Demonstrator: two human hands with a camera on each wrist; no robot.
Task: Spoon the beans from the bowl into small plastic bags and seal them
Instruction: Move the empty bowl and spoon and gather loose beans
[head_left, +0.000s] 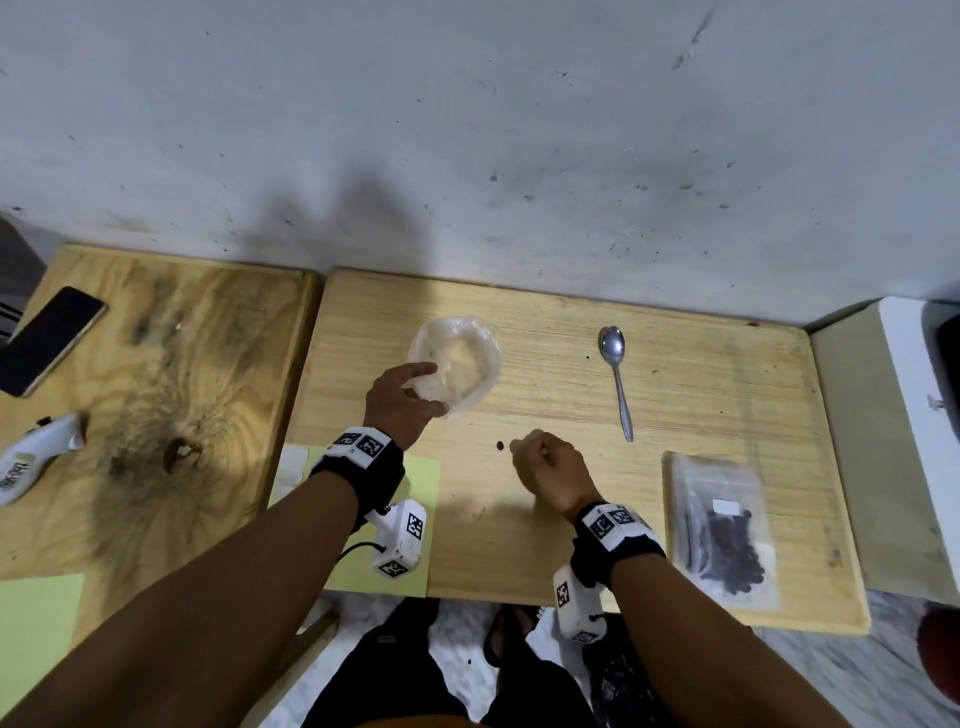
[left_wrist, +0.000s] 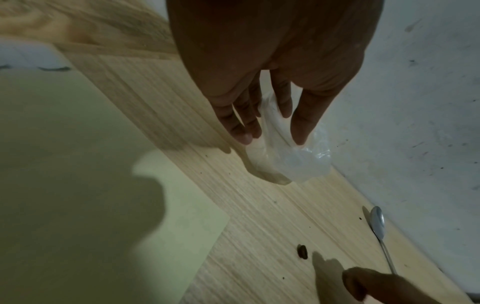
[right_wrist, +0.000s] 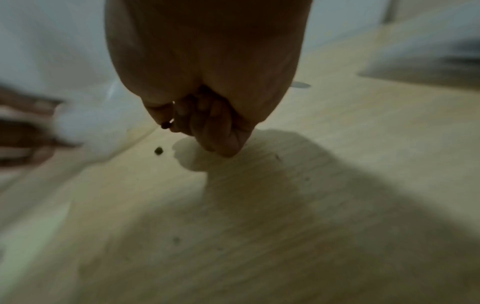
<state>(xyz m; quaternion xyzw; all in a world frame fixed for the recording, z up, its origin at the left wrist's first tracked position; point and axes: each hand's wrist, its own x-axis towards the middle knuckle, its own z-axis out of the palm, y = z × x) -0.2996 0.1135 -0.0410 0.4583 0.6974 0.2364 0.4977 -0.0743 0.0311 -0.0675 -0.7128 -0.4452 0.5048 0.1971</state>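
On the pale wooden table (head_left: 701, 374), head view: the left hand (head_left: 400, 397) grips the near-empty translucent bowl (head_left: 457, 364) at 11 o'clock; the right hand (head_left: 550, 467) is curled at centre, a loose bean (head_left: 500, 445) just beside it at 9 o'clock. A spoon (head_left: 618, 379) lies at 1 o'clock, a sealed bag of beans (head_left: 724, 530) at 4 o'clock.

Left wrist view: fingers (left_wrist: 301, 125) and thumb clasp the bowl's rim.

Right wrist view: thumb and forefinger pinch a bean (right_wrist: 164, 125); the other fingers (right_wrist: 218, 135) are curled.
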